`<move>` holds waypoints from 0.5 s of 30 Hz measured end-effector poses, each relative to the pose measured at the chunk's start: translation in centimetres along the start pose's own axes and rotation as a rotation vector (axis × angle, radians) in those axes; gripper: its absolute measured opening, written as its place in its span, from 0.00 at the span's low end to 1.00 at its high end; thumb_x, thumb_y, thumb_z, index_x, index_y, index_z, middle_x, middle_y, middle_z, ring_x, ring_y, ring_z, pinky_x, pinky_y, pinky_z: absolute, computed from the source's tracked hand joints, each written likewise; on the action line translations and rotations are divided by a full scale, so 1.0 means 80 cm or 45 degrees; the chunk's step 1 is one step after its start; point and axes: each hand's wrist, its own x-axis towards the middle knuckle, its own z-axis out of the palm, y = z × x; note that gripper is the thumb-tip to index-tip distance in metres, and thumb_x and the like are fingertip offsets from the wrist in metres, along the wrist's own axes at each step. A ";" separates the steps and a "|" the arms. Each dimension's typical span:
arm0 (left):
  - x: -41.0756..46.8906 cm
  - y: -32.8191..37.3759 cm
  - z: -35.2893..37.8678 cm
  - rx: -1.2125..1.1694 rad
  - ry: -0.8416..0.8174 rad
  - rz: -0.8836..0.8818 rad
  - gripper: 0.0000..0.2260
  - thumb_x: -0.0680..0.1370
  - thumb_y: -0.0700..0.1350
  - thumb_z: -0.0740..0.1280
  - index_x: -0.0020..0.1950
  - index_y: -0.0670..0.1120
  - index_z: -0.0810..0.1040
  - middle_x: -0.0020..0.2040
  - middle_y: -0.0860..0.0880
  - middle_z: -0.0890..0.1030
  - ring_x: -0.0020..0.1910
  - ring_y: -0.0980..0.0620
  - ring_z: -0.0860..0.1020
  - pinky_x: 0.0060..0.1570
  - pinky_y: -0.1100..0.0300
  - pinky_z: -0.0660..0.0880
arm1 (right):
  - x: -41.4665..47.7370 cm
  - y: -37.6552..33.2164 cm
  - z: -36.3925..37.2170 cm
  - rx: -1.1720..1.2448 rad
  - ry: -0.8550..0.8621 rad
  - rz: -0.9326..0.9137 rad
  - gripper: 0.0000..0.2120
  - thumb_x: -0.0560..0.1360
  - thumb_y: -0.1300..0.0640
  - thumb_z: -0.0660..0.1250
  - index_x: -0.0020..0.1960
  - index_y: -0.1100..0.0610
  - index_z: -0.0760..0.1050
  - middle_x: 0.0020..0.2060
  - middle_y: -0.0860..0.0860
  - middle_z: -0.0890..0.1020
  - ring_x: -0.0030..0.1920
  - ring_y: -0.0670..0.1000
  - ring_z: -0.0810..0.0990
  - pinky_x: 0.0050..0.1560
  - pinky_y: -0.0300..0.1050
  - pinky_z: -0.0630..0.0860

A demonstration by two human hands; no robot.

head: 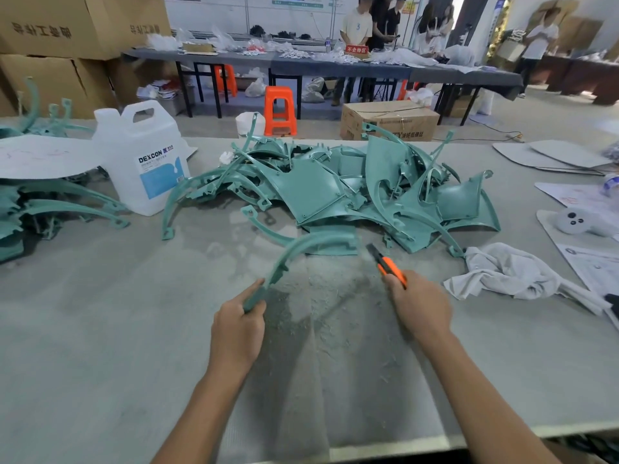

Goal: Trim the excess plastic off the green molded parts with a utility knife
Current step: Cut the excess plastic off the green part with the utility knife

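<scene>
My left hand (238, 324) grips the near end of a curved green molded part (310, 245), which arcs up and to the right above the table. My right hand (418, 304) holds an orange and black utility knife (388, 265), its tip pointing up and left, a short gap from the part's far end. A big pile of green molded parts (338, 189) lies behind both hands. Fine plastic shavings (331, 296) cover the table between my hands.
A white DEXCON jug (142, 159) stands at the left, with more green parts (40, 209) stacked beyond it. A crumpled white cloth (509, 271) lies right of the knife. Papers and a white controller (579, 221) sit at the far right. People stand at tables behind.
</scene>
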 end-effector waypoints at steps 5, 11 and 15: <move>0.001 -0.001 0.001 0.006 -0.036 0.032 0.09 0.78 0.37 0.63 0.58 0.39 0.75 0.21 0.56 0.68 0.21 0.56 0.63 0.21 0.67 0.58 | -0.013 -0.004 -0.026 0.240 0.053 -0.066 0.20 0.81 0.38 0.54 0.51 0.52 0.74 0.37 0.52 0.80 0.39 0.57 0.78 0.38 0.50 0.71; 0.005 0.001 0.000 0.055 0.003 -0.027 0.09 0.78 0.41 0.65 0.52 0.54 0.80 0.24 0.59 0.72 0.25 0.57 0.70 0.27 0.59 0.63 | -0.083 -0.073 -0.008 0.444 -0.058 -0.613 0.13 0.81 0.38 0.53 0.51 0.44 0.72 0.26 0.45 0.73 0.27 0.44 0.74 0.24 0.38 0.67; 0.001 0.004 -0.001 0.075 -0.060 0.049 0.16 0.77 0.41 0.63 0.54 0.62 0.80 0.26 0.60 0.75 0.26 0.58 0.71 0.26 0.65 0.62 | -0.041 -0.045 -0.003 0.214 0.018 -0.346 0.14 0.83 0.44 0.59 0.46 0.52 0.73 0.30 0.48 0.76 0.34 0.54 0.78 0.29 0.46 0.64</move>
